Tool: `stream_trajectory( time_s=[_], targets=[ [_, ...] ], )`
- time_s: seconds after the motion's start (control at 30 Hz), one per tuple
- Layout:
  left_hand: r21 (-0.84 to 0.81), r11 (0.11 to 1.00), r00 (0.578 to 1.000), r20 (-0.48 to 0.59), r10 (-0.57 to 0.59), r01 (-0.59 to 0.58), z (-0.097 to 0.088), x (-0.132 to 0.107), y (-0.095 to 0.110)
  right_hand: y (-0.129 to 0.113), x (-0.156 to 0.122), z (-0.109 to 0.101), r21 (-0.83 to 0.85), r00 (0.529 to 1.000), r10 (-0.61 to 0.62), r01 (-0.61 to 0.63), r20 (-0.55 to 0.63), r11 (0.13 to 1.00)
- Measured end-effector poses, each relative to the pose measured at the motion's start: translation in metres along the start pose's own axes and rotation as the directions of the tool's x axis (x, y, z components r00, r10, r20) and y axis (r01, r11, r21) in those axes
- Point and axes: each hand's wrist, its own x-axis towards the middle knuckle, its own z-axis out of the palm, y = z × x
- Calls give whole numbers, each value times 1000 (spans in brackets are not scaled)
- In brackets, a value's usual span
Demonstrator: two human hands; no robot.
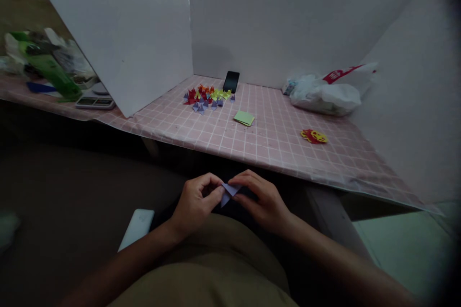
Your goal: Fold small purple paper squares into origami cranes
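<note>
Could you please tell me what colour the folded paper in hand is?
Pale purple: the folded paper shows in the head view.

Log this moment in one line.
left hand: pinching folded purple paper | right hand: pinching it too | table: folded pieces, paper stack

Dim light falls on a long table (277, 146) under a pink, white-gridded cover, flat white panels (288, 19) rising at left, back and right, smooth pale-greenish floor (406, 240) showing lower right beside a dark, straight support (336, 220).
</note>
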Motion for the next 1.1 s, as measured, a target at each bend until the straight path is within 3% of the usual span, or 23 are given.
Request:
stream_trajectory(
  time_s=[0.27, 0.47, 0.67, 0.93, 1.1],
  targets=[
    [-59, 993, 995, 11, -97, 98, 2, 0, 3, 0, -2, 2, -80, 993, -84, 77, -85, 994],
    [-107, 987, 993, 22, -115, 117, 1, 0, 7, 1, -4, 4, -144, 987, -132, 119, -86, 982],
    [-178, 975, 991, 32, -130, 134, 2, 0, 6, 0, -3, 5, -79, 993, -24, 15, -114, 997],
    [-365, 900, 969, 148, -198, 239, 4, 4, 5, -4, -3, 4, -34, 992, 78, -82, -100, 996],
    [-360, 906, 973, 140, -184, 223, 5, 5, 2, -3, -3, 4, 24, 982, 171, -169, -85, 985]
  ],
)
